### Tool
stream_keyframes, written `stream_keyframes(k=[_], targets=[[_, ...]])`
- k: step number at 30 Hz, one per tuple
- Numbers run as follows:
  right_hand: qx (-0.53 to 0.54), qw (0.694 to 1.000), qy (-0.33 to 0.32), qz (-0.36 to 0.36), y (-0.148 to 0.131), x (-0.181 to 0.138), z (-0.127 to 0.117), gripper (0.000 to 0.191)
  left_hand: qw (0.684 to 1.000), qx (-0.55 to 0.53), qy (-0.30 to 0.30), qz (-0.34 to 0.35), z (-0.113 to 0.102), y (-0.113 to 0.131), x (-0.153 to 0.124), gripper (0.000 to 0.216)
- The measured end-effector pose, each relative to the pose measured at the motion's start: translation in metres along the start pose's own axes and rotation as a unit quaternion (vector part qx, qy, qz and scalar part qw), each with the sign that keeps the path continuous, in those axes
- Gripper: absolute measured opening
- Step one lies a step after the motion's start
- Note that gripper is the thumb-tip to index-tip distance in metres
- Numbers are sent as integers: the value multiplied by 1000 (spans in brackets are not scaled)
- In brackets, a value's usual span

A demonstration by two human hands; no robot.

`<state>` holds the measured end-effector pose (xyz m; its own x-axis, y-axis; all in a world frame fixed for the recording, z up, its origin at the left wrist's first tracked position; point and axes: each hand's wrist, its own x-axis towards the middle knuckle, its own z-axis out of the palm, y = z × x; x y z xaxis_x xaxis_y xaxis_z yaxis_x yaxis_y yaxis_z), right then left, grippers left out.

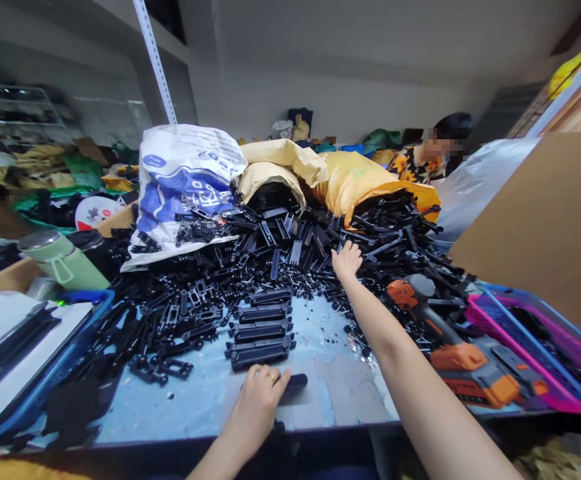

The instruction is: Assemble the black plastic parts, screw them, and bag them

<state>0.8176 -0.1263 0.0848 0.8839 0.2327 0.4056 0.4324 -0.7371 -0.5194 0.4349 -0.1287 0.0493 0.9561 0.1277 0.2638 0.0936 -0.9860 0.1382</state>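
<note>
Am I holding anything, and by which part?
Your left hand seems to hold a black bar, left of its exposed right end. Your right hand is at the parts pile; whether it grips anything is unclear.

Between the bare left hand (258,403) and the bare right hand (348,261), the flat light-blue bench (315,327) leaves 1 free passage. Behind, the wide heap of loose black parts (295,253) blocks; rightward, the orange-and-grey cordless drill (463,358) obstructs.

Looks forward and down from head height, close above the worktop (138,415), and across to the far wall (370,80).
</note>
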Motion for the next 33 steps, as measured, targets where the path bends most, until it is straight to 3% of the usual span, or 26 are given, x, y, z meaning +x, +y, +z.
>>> stream_keyframes(k=[3, 8, 15, 21, 27, 30, 33], targets=[[43, 999, 4, -1, -1, 24, 4, 62, 1000, 23, -8, 6, 4, 1, -5, 56], [119, 992, -46, 4, 2, 52, 1, 35, 999, 46, -11, 5, 12, -2, -8, 54], [137, 984, -102, 57, 7, 44, -3, 24, 997, 62, -44, -19, 4, -6, -9, 50], [224, 955, -141, 136, -13, 44, -1, 27, 998, 60, -21, -28, 13, -6, -14, 49], [410, 875, -232, 110, -27, 22, -16, 31, 997, 53, -22, -52, 15, -11, -16, 45], [486, 810, -321, 65, -24, -17, -33, 38, 997, 0, -47, -63, 5, -9, -11, 38], [525, 734, -430, 14, -15, -77, -55, 43, 993, -55, -73, -76, -2, -5, -2, 33]])
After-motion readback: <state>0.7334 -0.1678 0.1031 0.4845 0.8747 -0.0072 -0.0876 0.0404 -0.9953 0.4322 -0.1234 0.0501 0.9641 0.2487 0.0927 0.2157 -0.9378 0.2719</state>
